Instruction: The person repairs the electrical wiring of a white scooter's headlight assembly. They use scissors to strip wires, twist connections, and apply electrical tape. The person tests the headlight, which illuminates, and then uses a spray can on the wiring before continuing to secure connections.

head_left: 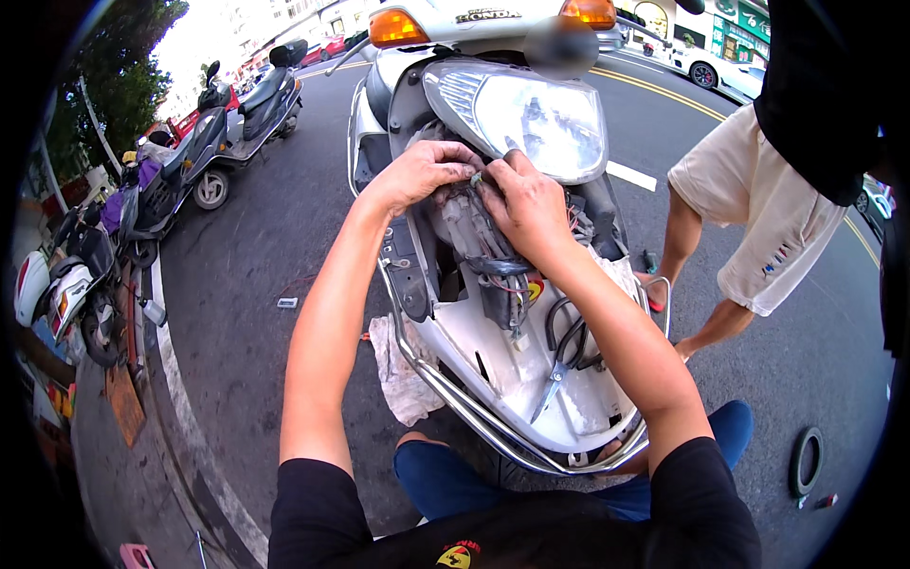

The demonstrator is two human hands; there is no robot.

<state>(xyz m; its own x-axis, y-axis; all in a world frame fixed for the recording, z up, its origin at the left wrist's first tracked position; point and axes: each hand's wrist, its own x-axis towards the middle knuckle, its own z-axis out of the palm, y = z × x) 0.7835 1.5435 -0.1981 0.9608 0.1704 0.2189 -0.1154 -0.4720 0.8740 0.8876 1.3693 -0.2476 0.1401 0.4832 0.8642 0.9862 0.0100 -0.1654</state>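
Just below the headlight (536, 123) of a white scooter, both of my hands meet with pinched fingers. My left hand (438, 171) comes in from the left, and my right hand (523, 204) faces it fingertip to fingertip. Between them they grip the upper end of the exposed wiring (474, 223), where a small pale greenish piece shows; its exact kind is too small to make out. Under my hands the wires run down, bound with black tape. Black-handled scissors (561, 365) lie on the white front panel (464, 337), beneath my right forearm.
A chrome guard bar (427, 365) curves around the panel. A dirty rag (398, 375) lies on the asphalt to the left. At the right stands a person in beige shorts (777, 228), near the scooter. Parked scooters (194, 161) line the left; a small tire (806, 462) lies lower right.
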